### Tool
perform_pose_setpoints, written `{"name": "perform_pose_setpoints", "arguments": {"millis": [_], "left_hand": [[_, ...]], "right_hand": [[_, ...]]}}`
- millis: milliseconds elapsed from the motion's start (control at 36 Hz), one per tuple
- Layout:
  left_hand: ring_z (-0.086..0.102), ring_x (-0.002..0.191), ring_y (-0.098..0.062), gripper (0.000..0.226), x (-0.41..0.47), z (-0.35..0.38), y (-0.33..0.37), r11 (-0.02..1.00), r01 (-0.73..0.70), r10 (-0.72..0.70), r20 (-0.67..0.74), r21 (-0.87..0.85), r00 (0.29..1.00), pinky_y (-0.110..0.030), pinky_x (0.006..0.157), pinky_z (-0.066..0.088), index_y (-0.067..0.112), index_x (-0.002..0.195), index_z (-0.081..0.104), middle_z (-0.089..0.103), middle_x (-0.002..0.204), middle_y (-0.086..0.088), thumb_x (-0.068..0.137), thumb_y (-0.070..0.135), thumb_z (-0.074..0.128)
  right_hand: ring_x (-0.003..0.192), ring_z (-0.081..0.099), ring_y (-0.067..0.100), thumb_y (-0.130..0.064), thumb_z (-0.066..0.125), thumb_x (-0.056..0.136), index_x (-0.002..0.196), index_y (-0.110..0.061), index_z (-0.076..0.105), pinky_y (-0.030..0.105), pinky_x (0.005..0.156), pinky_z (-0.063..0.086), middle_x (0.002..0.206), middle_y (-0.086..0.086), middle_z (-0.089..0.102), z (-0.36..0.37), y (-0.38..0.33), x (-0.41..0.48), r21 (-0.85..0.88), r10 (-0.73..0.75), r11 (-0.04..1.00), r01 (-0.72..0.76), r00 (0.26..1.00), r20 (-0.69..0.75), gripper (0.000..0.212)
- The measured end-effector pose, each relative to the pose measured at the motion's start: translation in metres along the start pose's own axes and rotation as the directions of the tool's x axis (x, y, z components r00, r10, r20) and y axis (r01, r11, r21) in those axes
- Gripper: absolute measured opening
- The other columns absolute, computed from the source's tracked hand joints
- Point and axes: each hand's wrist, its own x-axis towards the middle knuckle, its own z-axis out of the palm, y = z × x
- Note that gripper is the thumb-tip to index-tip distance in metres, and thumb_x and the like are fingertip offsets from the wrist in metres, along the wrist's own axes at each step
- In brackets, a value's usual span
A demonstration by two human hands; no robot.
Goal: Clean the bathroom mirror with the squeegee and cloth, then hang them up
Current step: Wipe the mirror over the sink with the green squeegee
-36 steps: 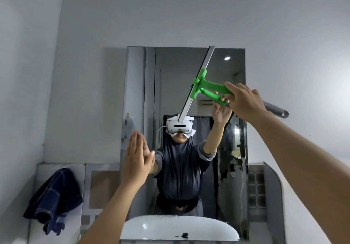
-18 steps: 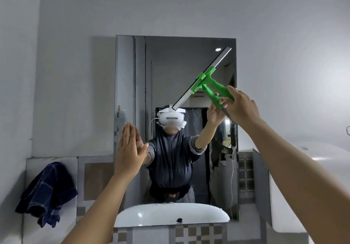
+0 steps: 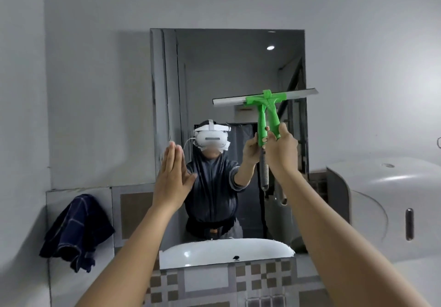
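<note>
Fingers (image 3: 284,137) of the right hand (image 3: 282,152) wrap round the lower end of the bright green plastic squeegee (image 3: 267,106), holding its handle upright against the rectangular frameless wall mirror (image 3: 226,68). Above the grip the handle rises to a green crosspiece that carries a long grey blade (image 3: 229,101), which lies nearly level, its right end a little higher and reaching just past the mirror's right edge. A grey ribbed shaft hangs below the fist. The glass doubles the handle, so a second green stem shows beside the first.

The left hand (image 3: 171,180) is held up flat, fingers straight and pressed together, thumb out to the right, holding nothing; it stands at the mirror's left edge, though whether the palm touches the glass cannot be told. Both bare forearms reach up from the bottom of the view.

Well to the left, a dark navy checked cloth (image 3: 76,230) hangs crumpled on the grey wall, apart from both hands. Below the mirror, a white basin shows reflected in the glass, with grey and brown checked tiles (image 3: 257,280) beneath. At the right a large white rounded wall dispenser (image 3: 391,201) sits on the wall.
</note>
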Motion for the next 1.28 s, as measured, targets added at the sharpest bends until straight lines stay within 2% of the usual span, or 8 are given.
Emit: {"name": "perform_pose_setpoints", "arguments": {"millis": [167,306,417,500,611,694,972,1278], "left_hand": [[-0.013,0.141,-0.012,0.088,-0.005,-0.009,-0.009,0.994,-0.106,0.105,0.012,0.008,0.994,-0.035,0.116,0.013,0.011,0.146,-0.004,-0.014,0.154,0.001,0.088,0.035,0.057],[-0.006,0.142,-0.015,0.091,-0.006,-0.014,-0.015,0.984,-0.178,0.178,0.003,0.015,0.984,-0.029,0.114,0.012,0.012,0.144,-0.006,-0.008,0.154,-0.002,0.086,0.031,0.062],[-0.007,0.143,-0.015,0.090,-0.006,-0.014,-0.018,0.981,-0.191,0.191,0.019,0.044,0.981,-0.024,0.113,0.000,0.011,0.144,-0.005,-0.009,0.154,-0.002,0.086,0.034,0.060],[-0.007,0.143,-0.015,0.088,-0.006,-0.013,-0.021,0.980,-0.194,0.193,0.021,0.037,0.981,-0.025,0.114,0.003,0.013,0.145,-0.004,-0.011,0.154,0.000,0.087,0.037,0.058],[-0.006,0.143,-0.013,0.087,-0.006,-0.011,-0.024,0.976,-0.211,0.211,0.011,0.046,0.977,-0.023,0.114,0.004,0.012,0.146,-0.001,-0.010,0.154,0.000,0.088,0.039,0.057],[-0.008,0.143,-0.013,0.085,-0.006,-0.012,-0.028,0.969,-0.237,0.236,0.018,0.075,0.972,-0.023,0.114,0.003,0.011,0.147,-0.001,-0.009,0.155,-0.002,0.089,0.041,0.054],[-0.017,0.141,-0.011,0.084,-0.009,-0.012,-0.033,0.967,-0.240,0.237,0.049,0.089,0.970,-0.024,0.116,0.000,0.015,0.144,-0.013,-0.021,0.153,0.000,0.092,0.045,0.047],[-0.013,0.142,-0.013,0.095,-0.028,-0.004,-0.017,0.995,-0.100,0.101,0.014,-0.011,0.995,-0.025,0.114,0.005,0.014,0.146,-0.002,-0.014,0.153,0.005,0.083,0.041,0.063]], "right_hand": [[0.073,0.056,0.024,-0.015,0.039,0.095,0.093,-0.005,0.046,0.043,0.066,0.048,0.073,-0.003,0.048,0.033,-0.021,-0.024,0.201,0.113,0.975,-0.096,0.991,-0.075,0.012],[0.079,0.062,0.024,-0.015,0.041,0.095,0.087,-0.008,0.043,0.043,0.070,0.050,0.072,-0.004,0.049,0.053,-0.041,-0.030,0.319,0.190,0.935,-0.153,0.978,-0.087,0.011],[0.081,0.064,0.028,-0.015,0.040,0.095,0.089,-0.007,0.044,0.047,0.071,0.053,0.077,0.003,0.055,0.068,-0.053,-0.035,0.332,0.181,0.932,-0.143,0.979,-0.089,0.011],[0.082,0.063,0.030,-0.017,0.040,0.095,0.096,-0.004,0.046,0.051,0.074,0.053,0.081,0.007,0.057,0.078,-0.062,-0.039,0.287,0.152,0.951,-0.116,0.983,-0.107,0.014],[0.090,0.059,0.031,-0.021,0.040,0.096,0.108,-0.002,0.047,0.048,0.077,0.051,0.093,0.012,0.059,0.088,-0.076,-0.044,0.219,0.094,0.973,-0.071,0.991,-0.093,0.023],[0.094,0.058,0.032,-0.022,0.041,0.096,0.108,-0.003,0.046,0.050,0.080,0.050,0.098,0.014,0.060,0.098,-0.088,-0.048,0.172,0.039,0.985,-0.027,0.997,-0.062,0.023],[0.103,0.055,0.033,-0.024,0.040,0.097,0.131,-0.008,0.038,0.053,0.085,0.047,0.109,0.015,0.058,0.105,-0.096,-0.061,-0.061,-0.112,0.991,0.115,0.992,0.058,0.038],[0.094,0.057,0.034,-0.021,0.042,0.095,0.125,-0.008,0.042,0.048,0.081,0.047,0.101,0.014,0.061,0.075,-0.066,-0.042,-0.256,-0.320,0.902,0.348,0.937,0.142,0.032]]}}
